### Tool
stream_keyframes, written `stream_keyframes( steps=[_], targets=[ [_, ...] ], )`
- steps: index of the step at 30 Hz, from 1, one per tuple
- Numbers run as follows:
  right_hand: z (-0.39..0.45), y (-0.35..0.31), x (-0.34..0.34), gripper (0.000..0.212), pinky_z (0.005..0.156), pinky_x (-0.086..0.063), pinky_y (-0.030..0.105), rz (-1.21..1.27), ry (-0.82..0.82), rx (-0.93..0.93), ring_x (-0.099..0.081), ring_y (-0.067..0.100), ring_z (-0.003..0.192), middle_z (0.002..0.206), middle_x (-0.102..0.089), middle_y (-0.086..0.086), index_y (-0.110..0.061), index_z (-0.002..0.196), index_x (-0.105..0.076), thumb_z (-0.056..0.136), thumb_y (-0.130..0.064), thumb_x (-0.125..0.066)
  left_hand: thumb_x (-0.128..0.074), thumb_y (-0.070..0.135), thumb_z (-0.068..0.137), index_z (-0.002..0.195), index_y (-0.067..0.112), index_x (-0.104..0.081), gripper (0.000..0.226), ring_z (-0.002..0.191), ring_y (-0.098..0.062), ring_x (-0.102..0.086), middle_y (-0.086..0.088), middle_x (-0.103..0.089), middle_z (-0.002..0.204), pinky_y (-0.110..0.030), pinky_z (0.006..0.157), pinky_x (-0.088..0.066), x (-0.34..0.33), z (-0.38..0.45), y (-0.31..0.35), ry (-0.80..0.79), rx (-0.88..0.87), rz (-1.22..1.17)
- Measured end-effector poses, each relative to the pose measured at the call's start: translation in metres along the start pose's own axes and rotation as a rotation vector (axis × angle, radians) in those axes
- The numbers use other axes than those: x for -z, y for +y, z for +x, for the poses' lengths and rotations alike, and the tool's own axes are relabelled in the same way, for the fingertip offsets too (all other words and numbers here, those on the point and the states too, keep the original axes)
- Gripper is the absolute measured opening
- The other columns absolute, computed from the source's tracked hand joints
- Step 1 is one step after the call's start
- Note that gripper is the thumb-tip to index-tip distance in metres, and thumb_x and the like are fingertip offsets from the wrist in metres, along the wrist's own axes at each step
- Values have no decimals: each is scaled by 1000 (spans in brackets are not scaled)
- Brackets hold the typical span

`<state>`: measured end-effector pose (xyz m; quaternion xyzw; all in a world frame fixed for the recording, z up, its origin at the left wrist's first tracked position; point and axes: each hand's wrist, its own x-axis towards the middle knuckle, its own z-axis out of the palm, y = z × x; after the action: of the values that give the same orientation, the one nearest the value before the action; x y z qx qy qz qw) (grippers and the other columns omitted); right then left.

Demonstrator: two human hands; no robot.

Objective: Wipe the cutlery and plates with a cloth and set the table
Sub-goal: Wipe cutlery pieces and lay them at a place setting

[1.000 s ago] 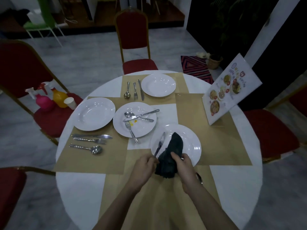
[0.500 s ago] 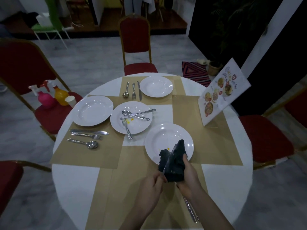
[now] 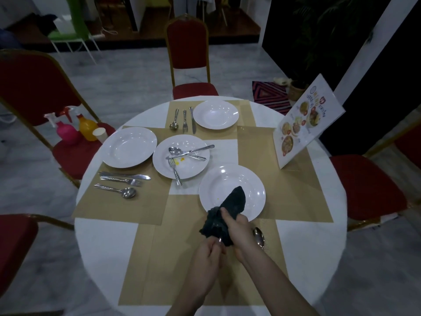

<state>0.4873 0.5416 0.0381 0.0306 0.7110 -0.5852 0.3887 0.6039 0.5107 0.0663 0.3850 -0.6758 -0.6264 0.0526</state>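
Right hand (image 3: 237,231): fingers curled tight round a dark cloth (image 3: 224,212), which is wrapped about a piece of cutlery (image 3: 220,240); only a sliver of metal shows, type cannot be told. Left hand (image 3: 208,258): fingers pinched on that item's handle end just below the cloth. Cloth tip overhangs the near plate (image 3: 248,185); a spoon (image 3: 259,236) lies just right of the right hand on the round table (image 3: 102,242); centre plate (image 3: 193,167) carries crossed cutlery and yellow specks.

Red gold-framed chairs (image 3: 186,42) ring the table on grey (perhaps marble) floor (image 3: 136,83).
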Motion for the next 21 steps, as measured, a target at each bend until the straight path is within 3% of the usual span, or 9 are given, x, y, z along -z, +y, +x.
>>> stream_keyframes(
  steps=[6,17,21],
  targets=[
    [10,-5,10,33,86,-57,43,46,-30,-38,-68,28,93,101,-70,13,-8,106,-62,93,-38,-61,-39,7,94,73,11,-56,28,42,-4,-31,11,-39,46,-18,42,-24,4,-5,6,-5,18,6],
    [21,-17,30,38,82,-57,54,108,-27,-50,-70,35,93,99,-73,16,-4,109,-65,89,-37,-66,-39,6,93,73,9,-57,28,39,-6,-27,5,-36,47,-18,39,-20,21,-15,20,-92,48,-72],
    [23,-21,45,39,82,-57,48,146,34,-67,-67,35,97,105,-70,18,-3,115,-60,90,-33,-66,-41,12,91,70,10,-59,28,38,-7,-26,6,-36,45,-18,38,-19,39,-20,16,-163,55,-46]
  ],
)
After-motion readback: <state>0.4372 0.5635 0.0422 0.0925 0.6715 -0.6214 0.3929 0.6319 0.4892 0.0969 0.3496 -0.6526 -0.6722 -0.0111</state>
